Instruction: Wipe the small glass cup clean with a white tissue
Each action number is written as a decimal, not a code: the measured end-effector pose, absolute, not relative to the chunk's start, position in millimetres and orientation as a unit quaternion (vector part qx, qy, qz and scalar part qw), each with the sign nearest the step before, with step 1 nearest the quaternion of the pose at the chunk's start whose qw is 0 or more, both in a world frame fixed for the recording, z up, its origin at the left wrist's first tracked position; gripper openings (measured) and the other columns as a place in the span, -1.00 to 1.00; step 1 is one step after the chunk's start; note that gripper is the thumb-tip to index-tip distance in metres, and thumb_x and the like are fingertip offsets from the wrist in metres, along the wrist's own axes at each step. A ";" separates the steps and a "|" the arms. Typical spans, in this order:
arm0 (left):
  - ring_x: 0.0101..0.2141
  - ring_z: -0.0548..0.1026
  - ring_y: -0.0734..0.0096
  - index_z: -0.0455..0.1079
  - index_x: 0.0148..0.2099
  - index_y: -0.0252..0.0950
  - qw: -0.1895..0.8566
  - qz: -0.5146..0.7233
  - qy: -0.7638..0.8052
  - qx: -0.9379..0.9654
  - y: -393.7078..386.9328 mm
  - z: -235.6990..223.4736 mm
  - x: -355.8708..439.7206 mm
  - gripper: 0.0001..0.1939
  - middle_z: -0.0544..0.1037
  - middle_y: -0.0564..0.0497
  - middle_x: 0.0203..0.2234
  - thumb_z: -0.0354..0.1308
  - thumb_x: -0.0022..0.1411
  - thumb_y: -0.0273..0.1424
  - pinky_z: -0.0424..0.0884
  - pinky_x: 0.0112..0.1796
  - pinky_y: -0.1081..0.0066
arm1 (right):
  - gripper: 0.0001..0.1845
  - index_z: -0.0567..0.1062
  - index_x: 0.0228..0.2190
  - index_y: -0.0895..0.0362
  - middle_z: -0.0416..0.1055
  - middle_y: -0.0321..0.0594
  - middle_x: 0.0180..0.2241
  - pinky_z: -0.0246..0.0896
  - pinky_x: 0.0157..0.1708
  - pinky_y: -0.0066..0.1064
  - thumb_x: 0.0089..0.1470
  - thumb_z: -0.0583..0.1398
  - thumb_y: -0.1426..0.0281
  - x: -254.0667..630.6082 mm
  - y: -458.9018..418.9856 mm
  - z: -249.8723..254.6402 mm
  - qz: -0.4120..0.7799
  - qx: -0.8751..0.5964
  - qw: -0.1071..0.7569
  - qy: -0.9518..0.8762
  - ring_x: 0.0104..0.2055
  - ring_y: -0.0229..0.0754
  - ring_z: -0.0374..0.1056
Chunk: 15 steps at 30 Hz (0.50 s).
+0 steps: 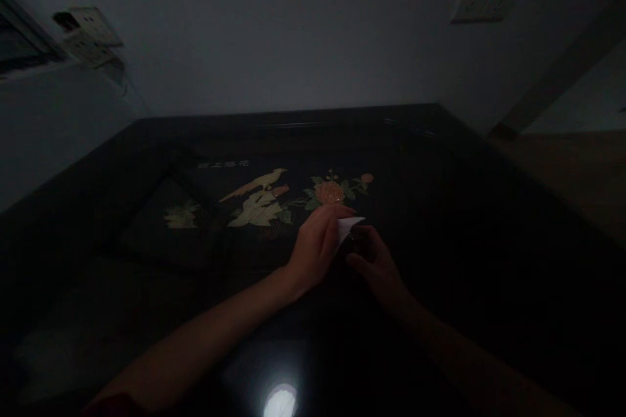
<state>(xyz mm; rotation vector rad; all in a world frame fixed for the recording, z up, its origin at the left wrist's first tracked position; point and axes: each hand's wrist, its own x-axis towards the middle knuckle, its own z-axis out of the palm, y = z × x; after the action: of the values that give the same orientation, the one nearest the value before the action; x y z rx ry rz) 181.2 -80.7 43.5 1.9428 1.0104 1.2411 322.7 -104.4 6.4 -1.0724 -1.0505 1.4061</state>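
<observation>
My left hand point(317, 241) is closed on a small piece of folded white paper point(345, 227), above the dark glossy tabletop. The paper's pointed corner sticks out to the right, past the fingers. Close by on the right, my right hand point(370, 257) has its thumb and curled fingers apart, with the fingertips near the paper's edge. Whether they touch the paper is hard to see in the dim light. A tiny shiny glint lies between the fingertips and the paper, too small to name.
The black tabletop point(420, 176) bears a picture of a bird point(267, 180) and a pink flower point(329, 192). Behind it rises a pale wall point(293, 32) with sockets at the right point(484, 0) and left point(95, 26). A bright light reflection point(280, 401) shows at the near edge.
</observation>
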 end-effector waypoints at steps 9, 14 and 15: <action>-0.11 0.44 0.27 0.43 -0.13 -0.33 0.280 0.492 0.348 0.748 -81.0 40.3 181.0 -0.60 0.53 -0.14 -0.20 -0.23 0.36 -0.33 0.30 -0.05 0.27 | -0.54 0.35 -0.31 0.04 0.46 -0.32 -0.35 0.31 -0.25 -0.33 -0.31 0.39 0.33 322.5 -105.5 7.4 0.596 -0.447 0.508 -0.433 -0.24 -0.13 0.39; -0.30 0.51 0.27 0.48 -0.22 -0.35 0.524 0.504 0.435 0.531 -76.1 37.4 185.3 -0.60 0.58 -0.08 -0.33 -0.11 0.27 -0.22 0.38 -0.25 0.37 | -0.54 0.38 -0.29 0.05 0.47 -0.29 -0.29 0.30 -0.19 -0.30 -0.29 0.39 0.30 325.7 -105.7 4.4 0.602 -0.446 0.496 -0.438 -0.20 -0.11 0.40; -0.31 0.52 0.27 0.49 -0.24 -0.36 0.561 0.503 0.432 0.495 -74.5 36.6 186.3 -0.61 0.59 -0.07 -0.35 -0.08 0.24 -0.22 0.38 -0.25 0.38 | -0.53 0.38 -0.29 0.05 0.47 -0.29 -0.30 0.30 -0.20 -0.31 -0.29 0.40 0.29 325.8 -105.6 3.4 0.604 -0.441 0.498 -0.438 -0.20 -0.10 0.40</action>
<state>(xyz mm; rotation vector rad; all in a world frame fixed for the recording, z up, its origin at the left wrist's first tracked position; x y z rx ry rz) 186.3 -74.5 36.6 1.1667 1.0190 1.1857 325.8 -105.6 3.4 -1.0662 -1.0611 1.4626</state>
